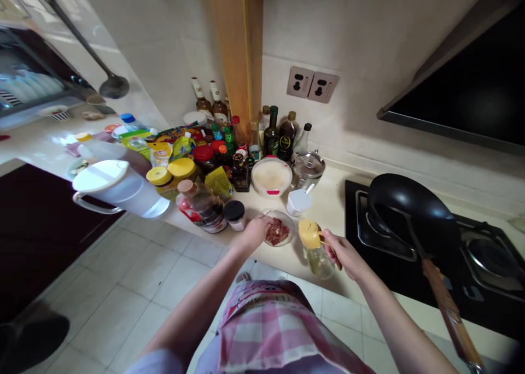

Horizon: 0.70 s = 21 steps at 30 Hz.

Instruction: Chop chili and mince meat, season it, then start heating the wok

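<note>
L hand [257,231] at 9 o'clock of glass dish [291,231] on surface [334,196], fingers at dark-red meat pcs [278,233]; can't tell if gripping. R hand [341,255] grasps yellow-lidded clear jug [315,257] by handle, dish's 4 o'clock. White tub [299,203] at 1.

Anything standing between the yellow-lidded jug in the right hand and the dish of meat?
Nothing visible does: only counter shows between the jug in the right hand and the dish. The white tub sits toward the wall, off that line; the left hand is at the dish's other side.
</note>
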Available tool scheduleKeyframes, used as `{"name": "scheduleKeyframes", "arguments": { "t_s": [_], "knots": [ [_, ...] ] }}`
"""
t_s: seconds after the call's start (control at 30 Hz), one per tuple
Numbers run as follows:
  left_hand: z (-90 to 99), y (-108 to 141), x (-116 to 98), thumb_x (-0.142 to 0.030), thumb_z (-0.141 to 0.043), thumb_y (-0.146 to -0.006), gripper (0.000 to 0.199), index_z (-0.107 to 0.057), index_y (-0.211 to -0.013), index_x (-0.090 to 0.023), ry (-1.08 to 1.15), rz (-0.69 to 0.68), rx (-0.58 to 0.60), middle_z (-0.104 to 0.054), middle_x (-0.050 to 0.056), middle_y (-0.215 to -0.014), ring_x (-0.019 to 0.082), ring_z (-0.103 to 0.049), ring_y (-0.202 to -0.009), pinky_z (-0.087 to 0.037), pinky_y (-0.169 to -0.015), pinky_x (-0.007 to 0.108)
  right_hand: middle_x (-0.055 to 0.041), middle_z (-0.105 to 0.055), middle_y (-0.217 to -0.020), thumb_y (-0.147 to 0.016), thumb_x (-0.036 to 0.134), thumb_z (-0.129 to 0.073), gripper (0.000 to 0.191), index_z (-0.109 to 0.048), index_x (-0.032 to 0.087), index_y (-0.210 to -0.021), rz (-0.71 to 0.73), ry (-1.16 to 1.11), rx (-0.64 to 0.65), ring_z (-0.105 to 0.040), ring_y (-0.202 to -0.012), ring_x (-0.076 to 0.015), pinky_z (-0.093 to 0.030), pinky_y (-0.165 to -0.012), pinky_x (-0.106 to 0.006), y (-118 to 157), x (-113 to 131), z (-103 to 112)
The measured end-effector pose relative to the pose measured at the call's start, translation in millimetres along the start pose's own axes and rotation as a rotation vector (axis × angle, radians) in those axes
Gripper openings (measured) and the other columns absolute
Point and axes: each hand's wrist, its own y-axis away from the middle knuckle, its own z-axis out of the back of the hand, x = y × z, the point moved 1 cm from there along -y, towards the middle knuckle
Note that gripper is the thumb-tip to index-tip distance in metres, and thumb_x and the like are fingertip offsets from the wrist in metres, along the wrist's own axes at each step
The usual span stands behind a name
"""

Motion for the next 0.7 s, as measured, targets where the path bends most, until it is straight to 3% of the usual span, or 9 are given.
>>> {"name": "scheduleKeyframes", "arguments": {
  "t_s": [0.1,0.23,0.5,0.7],
  "knots": [
    [22.8,29.6,8.5,-0.018,-0.045,-0.084,0.022,-0.064,-0.095,-0.019,0.079,-0.016,-0.167,-0.067,0.005,-0.097,0.017,-0.06,-0.09,-0.045,-0.083,0.027,0.0064,-0.037,-0.048,-0.07,0.067,-0.051,0.05,-0.05,0.018,-0.061,-0.054,0.032,0.028,-0.031,-0.042,-0.0071,-0.02,-0.041,-0.021,-10.3,5.9,-7.9],
    [23.0,62.8,27.5,-0.025,-0.047,-0.083,0.023,-0.061,-0.1,-0.019,0.197,0.057,-0.287,-0.068,0.005,-0.097,0.016,-0.062,-0.082,-0.048,-0.072,0.024,0.0071,-0.036,-0.047,-0.071,0.066,-0.049,0.049,-0.052,0.018,-0.062,-0.085,0.125,0.083,-0.029,-0.041,-0.0069,-0.018,-0.042,-0.022,-25.1,8.0,-20.0],
    [10.4,79.1,47.0,-0.026,-0.048,-0.082,0.023,-0.062,-0.098,-0.018,0.259,0.104,-0.278,-0.068,0.006,-0.096,0.016,-0.062,-0.081,-0.047,-0.068,0.023,-0.0019,-0.058,-0.056,-0.081,0.055,-0.043,0.044,-0.063,0.02,-0.061,0.157,0.549,-0.085,-0.052,-0.057,-0.0157,-0.033,-0.053,-0.025,-47.1,13.2,-27.3],
    [6.1,82.1,41.2,-0.023,-0.047,-0.082,0.02,-0.063,-0.094,-0.019,0.217,0.055,-0.166,-0.068,0.005,-0.093,0.016,-0.062,-0.082,-0.047,-0.071,0.023,-0.0062,-0.067,-0.078,-0.087,0.044,-0.033,0.042,-0.067,0.022,-0.075,0.171,0.818,-0.135,-0.058,-0.074,-0.02,-0.034,-0.059,-0.027,-47.4,15.5,-19.5]
  ]
}}
